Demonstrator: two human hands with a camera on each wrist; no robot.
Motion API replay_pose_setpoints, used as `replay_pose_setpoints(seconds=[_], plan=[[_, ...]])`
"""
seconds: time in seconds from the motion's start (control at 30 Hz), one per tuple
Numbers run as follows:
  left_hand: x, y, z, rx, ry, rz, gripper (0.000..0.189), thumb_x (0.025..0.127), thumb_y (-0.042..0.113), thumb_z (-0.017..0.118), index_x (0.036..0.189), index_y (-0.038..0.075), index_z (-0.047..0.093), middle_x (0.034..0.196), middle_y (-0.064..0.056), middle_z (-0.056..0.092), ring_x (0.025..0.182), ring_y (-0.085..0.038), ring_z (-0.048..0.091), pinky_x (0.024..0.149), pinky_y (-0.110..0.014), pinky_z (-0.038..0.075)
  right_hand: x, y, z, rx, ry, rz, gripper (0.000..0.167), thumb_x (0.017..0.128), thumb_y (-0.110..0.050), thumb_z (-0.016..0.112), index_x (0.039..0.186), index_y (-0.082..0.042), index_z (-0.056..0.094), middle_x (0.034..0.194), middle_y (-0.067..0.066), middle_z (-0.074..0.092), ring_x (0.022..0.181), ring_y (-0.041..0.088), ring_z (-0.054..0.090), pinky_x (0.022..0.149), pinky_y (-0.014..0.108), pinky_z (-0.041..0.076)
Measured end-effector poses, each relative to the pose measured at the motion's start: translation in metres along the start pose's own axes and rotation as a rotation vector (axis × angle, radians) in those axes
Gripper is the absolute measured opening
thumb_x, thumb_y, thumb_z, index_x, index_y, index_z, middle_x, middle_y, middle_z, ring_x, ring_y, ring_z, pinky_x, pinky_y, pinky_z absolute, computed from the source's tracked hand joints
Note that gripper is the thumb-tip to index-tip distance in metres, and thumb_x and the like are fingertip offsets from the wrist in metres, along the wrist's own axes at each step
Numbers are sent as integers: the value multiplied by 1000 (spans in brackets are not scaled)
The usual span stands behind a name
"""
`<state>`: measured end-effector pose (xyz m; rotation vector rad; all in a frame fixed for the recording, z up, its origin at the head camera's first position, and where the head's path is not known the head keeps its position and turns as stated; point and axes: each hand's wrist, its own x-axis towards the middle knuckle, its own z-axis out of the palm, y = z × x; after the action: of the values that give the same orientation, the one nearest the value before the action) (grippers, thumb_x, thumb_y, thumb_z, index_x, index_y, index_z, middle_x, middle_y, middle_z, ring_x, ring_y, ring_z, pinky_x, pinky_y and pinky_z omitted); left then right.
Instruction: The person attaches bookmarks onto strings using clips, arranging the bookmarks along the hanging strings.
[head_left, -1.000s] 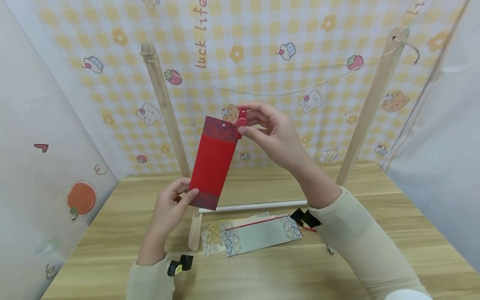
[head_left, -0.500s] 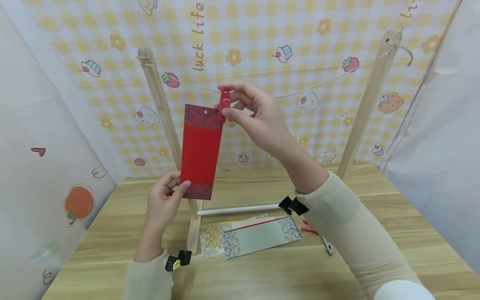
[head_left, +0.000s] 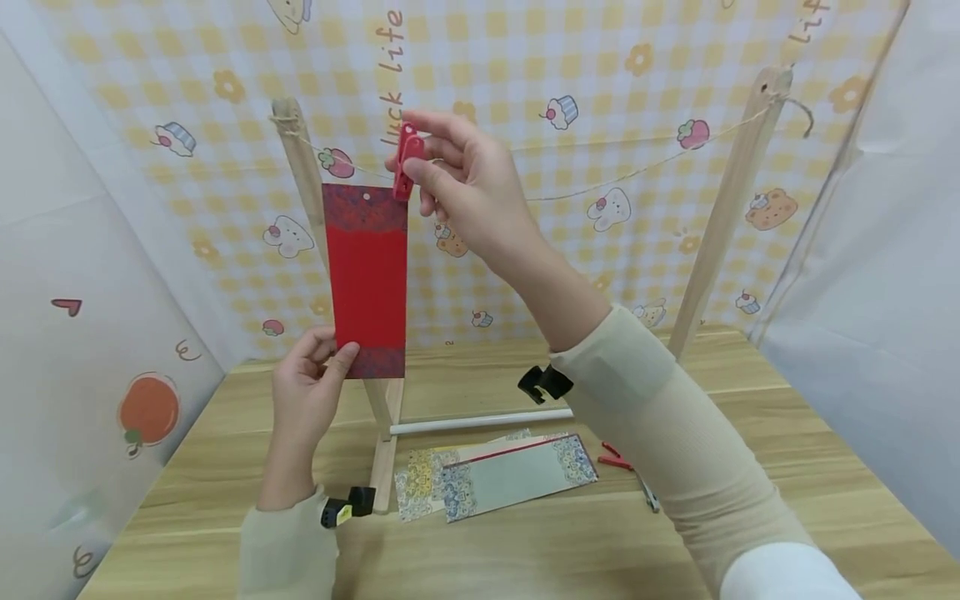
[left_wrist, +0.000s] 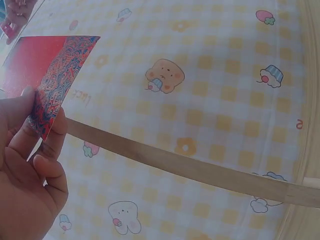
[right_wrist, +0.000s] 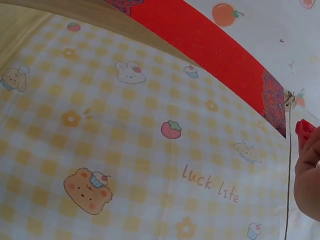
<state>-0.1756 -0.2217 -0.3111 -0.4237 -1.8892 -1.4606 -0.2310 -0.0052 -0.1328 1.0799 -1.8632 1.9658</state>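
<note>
A red card (head_left: 367, 287) with patterned ends and a small hole stands almost upright in front of the left post. My left hand (head_left: 306, 392) pinches its lower left corner between thumb and fingers; the left wrist view shows that grip on the patterned end (left_wrist: 62, 75). My right hand (head_left: 468, 183) holds a red clothespin (head_left: 407, 162) between thumb and fingers. In the head view the clothespin overlaps the card's upper right corner, close to the twine (head_left: 592, 185). From the right wrist, the clothespin (right_wrist: 305, 131) appears just apart from the twine (right_wrist: 289, 170) and the card's corner.
The twine sags between a left wooden post (head_left: 302, 171) and a right wooden post (head_left: 723, 221). A white rod (head_left: 480, 422) runs low behind several patterned cards (head_left: 517, 479) on the table. More red clothespins (head_left: 615, 458) and a metallic tool (head_left: 648, 494) lie to their right.
Both hands have moved up and to the left, bringing the card and clothespin to the twine's height. The card, tilted before, now hangs nearly straight. The grips look the same.
</note>
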Motion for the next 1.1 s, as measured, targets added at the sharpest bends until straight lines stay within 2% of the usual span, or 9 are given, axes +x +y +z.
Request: replay_pose_setpoints(seconds=[0.07, 0.23, 0.4, 0.53, 0.7, 0.97, 1.1], plan=[[2, 0, 0, -9, -4, 17, 9, 91, -10, 62, 99, -9, 63, 89, 23, 73, 46, 1, 39, 41, -26, 25, 4, 0, 2, 7, 17, 18, 39, 97, -1, 60, 135, 0, 55, 110, 19, 71, 58, 15, 53, 53, 19, 44], [5, 0, 2, -63, -17, 42, 11, 90, -13, 61, 100, -16, 60, 90, 18, 74, 52, 2, 47, 40, -26, 24, 14, -1, 4, 3, 38, 33, 32, 97, -2, 59, 129, 1, 56, 111, 18, 71, 63, 15, 52, 55, 20, 42], [7, 1, 4, -58, -16, -1, 14, 90, -12, 62, 103, -17, 60, 90, 18, 74, 61, 1, 59, 44, -20, 32, 23, -4, 6, 18, 47, 37, 28, 98, -2, 58, 126, 0, 56, 104, 15, 70, 65, 17, 51, 55, 22, 41], [8, 1, 5, -28, -10, -20, 14, 90, -10, 63, 103, -15, 61, 87, 21, 73, 61, 2, 60, 46, -17, 35, 28, -5, 10, 62, 50, 43, 27, 97, -2, 58, 124, 2, 55, 96, 11, 67, 59, 17, 50, 51, 21, 38], [10, 0, 7, -11, -10, -4, 14, 90, -9, 64, 103, -15, 61, 87, 24, 72, 63, 4, 61, 48, -13, 38, 31, -4, 15, 122, 51, 45, 25, 97, 1, 56, 122, 3, 55, 92, 11, 64, 48, 18, 46, 46, 21, 39], [10, -1, 10, -7, -11, -25, 13, 91, -8, 64, 102, -14, 62, 85, 24, 71, 64, 5, 61, 50, -11, 40, 31, -2, 20, 112, 31, -21, 19, 96, 4, 56, 115, 5, 55, 89, 12, 63, 42, 18, 44, 44, 23, 42], [9, -1, 11, -3, -10, -40, 14, 91, -7, 65, 102, -13, 62, 85, 24, 71, 66, 5, 62, 52, -12, 44, 29, -2, 20, 106, 24, -22, 17, 96, 5, 56, 113, 5, 56, 89, 11, 63, 41, 17, 44, 44, 24, 43]])
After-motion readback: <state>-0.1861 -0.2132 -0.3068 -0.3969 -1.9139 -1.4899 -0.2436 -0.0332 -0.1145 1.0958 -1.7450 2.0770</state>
